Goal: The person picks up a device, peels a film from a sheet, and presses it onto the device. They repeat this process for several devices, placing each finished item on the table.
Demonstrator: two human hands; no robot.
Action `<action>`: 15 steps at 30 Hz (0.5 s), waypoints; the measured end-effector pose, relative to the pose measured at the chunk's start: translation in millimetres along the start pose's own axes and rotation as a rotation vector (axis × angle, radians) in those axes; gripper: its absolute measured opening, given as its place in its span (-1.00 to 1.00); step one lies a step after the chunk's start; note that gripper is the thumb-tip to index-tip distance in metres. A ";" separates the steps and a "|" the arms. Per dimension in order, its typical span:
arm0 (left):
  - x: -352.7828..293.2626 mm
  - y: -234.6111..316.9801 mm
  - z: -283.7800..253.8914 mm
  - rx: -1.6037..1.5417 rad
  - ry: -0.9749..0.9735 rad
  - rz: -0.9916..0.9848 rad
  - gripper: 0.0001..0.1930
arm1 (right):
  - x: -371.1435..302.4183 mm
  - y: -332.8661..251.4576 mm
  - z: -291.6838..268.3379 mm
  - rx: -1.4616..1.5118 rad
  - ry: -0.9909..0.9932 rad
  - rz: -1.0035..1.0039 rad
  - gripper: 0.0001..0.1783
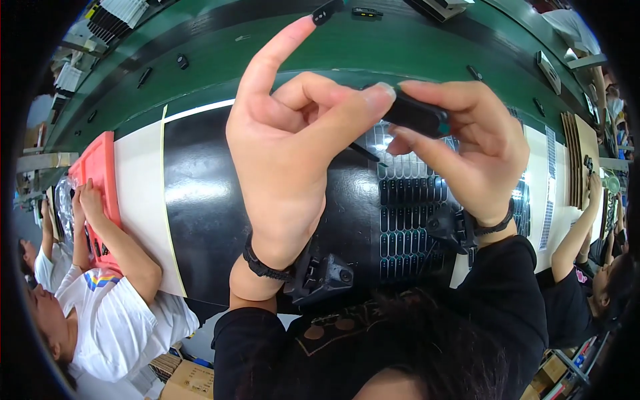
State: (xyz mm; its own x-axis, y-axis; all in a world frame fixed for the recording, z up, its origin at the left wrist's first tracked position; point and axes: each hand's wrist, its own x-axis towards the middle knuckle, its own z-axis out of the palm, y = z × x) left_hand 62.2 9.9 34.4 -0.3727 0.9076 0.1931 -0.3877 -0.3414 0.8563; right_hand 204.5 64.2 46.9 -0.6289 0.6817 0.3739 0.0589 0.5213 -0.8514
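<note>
Right hand [480,143] pinches a small, dark, elongated piece [419,115] between thumb and fingers; the left hand's [283,130] thumb meets its other end, fingertip closure hidden. Keep both holds light and opposed, steadying it above the black-topped desk [200,227], towards its far edge.

Right fingers [457,95] gripping a small black device [419,116], left fingers [353,119] pinching its end, green surface [407,57] beyond
</note>
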 end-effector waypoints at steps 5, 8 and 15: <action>-1.2 -1.5 1.1 0.092 0.024 0.054 -0.43 | 0.3 2.5 1.6 -0.039 0.009 -0.058 -0.67; -1.5 0.5 8.9 0.306 0.115 0.111 -0.44 | 2.3 3.9 2.7 -0.040 0.010 -0.058 -0.67; 18.2 -16.5 -24.8 0.605 -0.087 0.110 -0.44 | 9.1 18.0 6.7 0.112 -0.002 0.051 -0.73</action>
State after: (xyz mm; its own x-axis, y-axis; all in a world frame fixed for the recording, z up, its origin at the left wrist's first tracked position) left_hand 40.9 26.0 11.9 -0.3030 0.9005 0.3118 0.2048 -0.2580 0.9442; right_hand 194.7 76.4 32.5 -0.6291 0.7046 0.3284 0.0040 0.4254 -0.9050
